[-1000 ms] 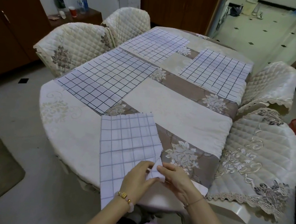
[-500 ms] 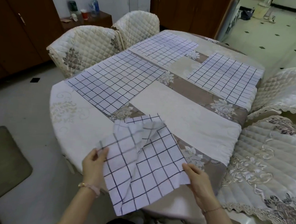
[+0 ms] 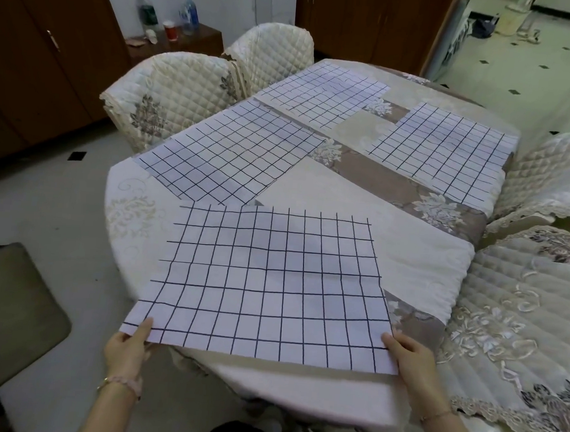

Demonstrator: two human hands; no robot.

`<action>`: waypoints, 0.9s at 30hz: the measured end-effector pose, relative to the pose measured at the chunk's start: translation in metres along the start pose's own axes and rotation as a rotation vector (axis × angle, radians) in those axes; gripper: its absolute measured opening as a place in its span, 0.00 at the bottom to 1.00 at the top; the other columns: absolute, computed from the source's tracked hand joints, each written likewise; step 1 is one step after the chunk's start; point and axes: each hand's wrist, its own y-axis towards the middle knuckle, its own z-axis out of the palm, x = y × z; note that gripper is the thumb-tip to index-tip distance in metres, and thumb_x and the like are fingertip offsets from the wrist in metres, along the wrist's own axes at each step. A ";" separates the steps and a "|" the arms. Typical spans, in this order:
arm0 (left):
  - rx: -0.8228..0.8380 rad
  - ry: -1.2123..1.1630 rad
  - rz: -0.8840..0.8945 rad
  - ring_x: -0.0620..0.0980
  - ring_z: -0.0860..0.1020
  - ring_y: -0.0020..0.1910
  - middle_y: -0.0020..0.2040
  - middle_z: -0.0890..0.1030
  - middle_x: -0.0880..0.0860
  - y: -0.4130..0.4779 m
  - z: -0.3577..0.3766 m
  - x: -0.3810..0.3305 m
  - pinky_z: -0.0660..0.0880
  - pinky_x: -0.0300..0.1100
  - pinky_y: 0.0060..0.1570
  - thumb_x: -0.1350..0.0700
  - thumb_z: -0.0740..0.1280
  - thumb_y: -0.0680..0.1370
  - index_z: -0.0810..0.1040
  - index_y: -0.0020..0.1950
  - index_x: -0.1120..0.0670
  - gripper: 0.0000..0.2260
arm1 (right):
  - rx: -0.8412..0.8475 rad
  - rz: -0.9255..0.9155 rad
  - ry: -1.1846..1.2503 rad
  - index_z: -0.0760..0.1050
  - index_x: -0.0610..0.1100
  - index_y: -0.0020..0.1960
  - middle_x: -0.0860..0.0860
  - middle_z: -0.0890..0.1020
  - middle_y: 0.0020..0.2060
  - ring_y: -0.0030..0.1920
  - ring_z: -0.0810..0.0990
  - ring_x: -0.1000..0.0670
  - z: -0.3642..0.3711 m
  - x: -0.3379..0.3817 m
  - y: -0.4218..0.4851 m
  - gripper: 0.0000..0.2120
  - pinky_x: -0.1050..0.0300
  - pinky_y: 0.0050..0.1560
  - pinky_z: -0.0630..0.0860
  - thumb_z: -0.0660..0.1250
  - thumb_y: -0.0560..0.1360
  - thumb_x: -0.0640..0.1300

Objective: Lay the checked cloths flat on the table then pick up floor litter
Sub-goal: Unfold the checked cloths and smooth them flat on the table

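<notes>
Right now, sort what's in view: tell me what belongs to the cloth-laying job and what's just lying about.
Job: near checked cloth, pinched at its near corners by left hand and right hand; three other checked cloths flat: left cloth, far cloth, right cloth; table.
Lying about: bottles and red cup on the side cabinet; quilted chairs; floor mat.

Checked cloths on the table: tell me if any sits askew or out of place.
The nearest cloth, pinched at its near corners by the left hand and right hand, juts past the table edge at its left corner. The other three cloths lie flat.
</notes>
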 end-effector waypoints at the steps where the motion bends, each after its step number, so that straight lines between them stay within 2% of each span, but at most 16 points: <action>1: 0.016 0.012 -0.007 0.46 0.79 0.36 0.41 0.77 0.52 0.000 -0.002 0.001 0.78 0.32 0.31 0.64 0.64 0.77 0.73 0.61 0.64 0.13 | -0.003 -0.011 -0.030 0.81 0.35 0.42 0.41 0.82 0.38 0.41 0.77 0.46 -0.003 -0.001 0.000 0.07 0.52 0.45 0.73 0.69 0.74 0.39; 4: 0.078 0.074 -0.015 0.53 0.76 0.41 0.41 0.77 0.55 0.003 -0.008 -0.002 0.78 0.32 0.29 0.65 0.63 0.77 0.72 0.58 0.63 0.10 | -0.011 -0.051 -0.071 0.80 0.35 0.40 0.41 0.82 0.36 0.37 0.77 0.46 -0.014 0.003 0.003 0.08 0.53 0.40 0.73 0.68 0.74 0.39; 6: 0.128 0.126 -0.040 0.52 0.76 0.40 0.44 0.77 0.58 0.009 -0.009 -0.005 0.79 0.40 0.30 0.65 0.63 0.77 0.72 0.59 0.61 0.11 | -0.003 -0.031 -0.066 0.80 0.33 0.42 0.41 0.81 0.37 0.36 0.76 0.46 -0.020 0.007 0.007 0.08 0.56 0.37 0.72 0.67 0.75 0.39; 8: 0.181 0.183 -0.051 0.51 0.76 0.42 0.51 0.77 0.60 0.014 -0.006 -0.011 0.76 0.45 0.39 0.63 0.64 0.77 0.71 0.62 0.60 0.13 | 0.006 -0.016 -0.059 0.79 0.36 0.45 0.42 0.81 0.38 0.36 0.76 0.47 -0.022 0.012 0.013 0.06 0.58 0.35 0.71 0.66 0.75 0.38; 11: 0.198 0.290 -0.005 0.55 0.75 0.52 0.56 0.75 0.60 0.022 0.006 -0.022 0.72 0.54 0.57 0.61 0.66 0.76 0.70 0.64 0.62 0.17 | 0.017 -0.010 -0.058 0.80 0.39 0.44 0.45 0.83 0.38 0.37 0.78 0.48 -0.018 0.018 0.022 0.04 0.58 0.36 0.73 0.67 0.75 0.38; 12: 0.202 0.346 0.006 0.57 0.75 0.55 0.57 0.75 0.59 0.023 0.012 -0.026 0.71 0.55 0.60 0.61 0.67 0.76 0.70 0.65 0.63 0.19 | 0.022 -0.012 -0.072 0.81 0.39 0.43 0.46 0.83 0.38 0.38 0.79 0.47 -0.016 0.019 0.024 0.05 0.56 0.39 0.75 0.67 0.74 0.39; 15: 0.251 0.500 0.037 0.60 0.77 0.55 0.58 0.78 0.62 0.024 0.028 -0.035 0.73 0.53 0.56 0.59 0.70 0.74 0.71 0.63 0.65 0.21 | 0.023 -0.019 -0.082 0.82 0.36 0.41 0.44 0.85 0.38 0.41 0.82 0.43 -0.008 0.022 0.025 0.06 0.47 0.47 0.79 0.69 0.73 0.39; 17: 0.242 0.538 0.092 0.62 0.77 0.54 0.59 0.78 0.65 0.019 0.037 -0.045 0.74 0.53 0.55 0.59 0.70 0.73 0.72 0.62 0.67 0.21 | -0.016 -0.079 -0.078 0.78 0.29 0.40 0.45 0.80 0.35 0.38 0.77 0.47 -0.009 0.032 0.019 0.12 0.52 0.42 0.74 0.69 0.72 0.40; 19: 0.271 0.533 0.149 0.62 0.76 0.57 0.61 0.77 0.63 0.011 0.047 -0.061 0.73 0.54 0.57 0.58 0.70 0.73 0.71 0.64 0.66 0.23 | -0.072 -0.136 -0.051 0.74 0.28 0.38 0.44 0.72 0.31 0.36 0.69 0.49 -0.019 0.048 0.009 0.17 0.54 0.39 0.65 0.70 0.71 0.43; 21: 0.341 0.510 0.228 0.59 0.76 0.54 0.58 0.77 0.60 -0.004 0.061 -0.082 0.75 0.47 0.51 0.57 0.69 0.74 0.73 0.62 0.66 0.20 | -0.130 -0.172 0.014 0.75 0.29 0.40 0.38 0.72 0.30 0.37 0.71 0.50 -0.038 0.068 -0.005 0.17 0.53 0.40 0.67 0.69 0.71 0.45; 22: 0.375 0.490 0.267 0.57 0.76 0.50 0.55 0.77 0.59 -0.013 0.069 -0.093 0.75 0.42 0.45 0.57 0.69 0.74 0.74 0.60 0.66 0.18 | -0.166 -0.190 0.046 0.77 0.32 0.40 0.37 0.75 0.32 0.38 0.74 0.49 -0.050 0.078 -0.013 0.14 0.52 0.41 0.70 0.69 0.73 0.44; 23: 0.408 0.460 0.296 0.55 0.76 0.50 0.55 0.77 0.58 -0.026 0.078 -0.103 0.74 0.39 0.43 0.57 0.68 0.75 0.75 0.59 0.65 0.16 | -0.207 -0.211 0.071 0.80 0.36 0.41 0.39 0.80 0.35 0.40 0.77 0.48 -0.062 0.087 -0.022 0.10 0.51 0.43 0.73 0.68 0.74 0.43; 25: 0.457 0.408 0.344 0.54 0.72 0.59 0.61 0.73 0.55 -0.045 0.093 -0.124 0.68 0.42 0.52 0.55 0.68 0.75 0.72 0.65 0.63 0.21 | -0.283 -0.263 0.126 0.81 0.43 0.43 0.47 0.84 0.39 0.41 0.81 0.49 -0.087 0.101 -0.043 0.06 0.53 0.44 0.77 0.66 0.75 0.42; 27: 0.524 0.394 0.384 0.54 0.73 0.58 0.59 0.75 0.51 -0.064 0.110 -0.138 0.68 0.47 0.55 0.50 0.69 0.74 0.75 0.60 0.58 0.18 | -0.347 -0.313 0.180 0.81 0.45 0.45 0.51 0.85 0.39 0.40 0.83 0.54 -0.114 0.109 -0.063 0.05 0.61 0.39 0.78 0.66 0.76 0.42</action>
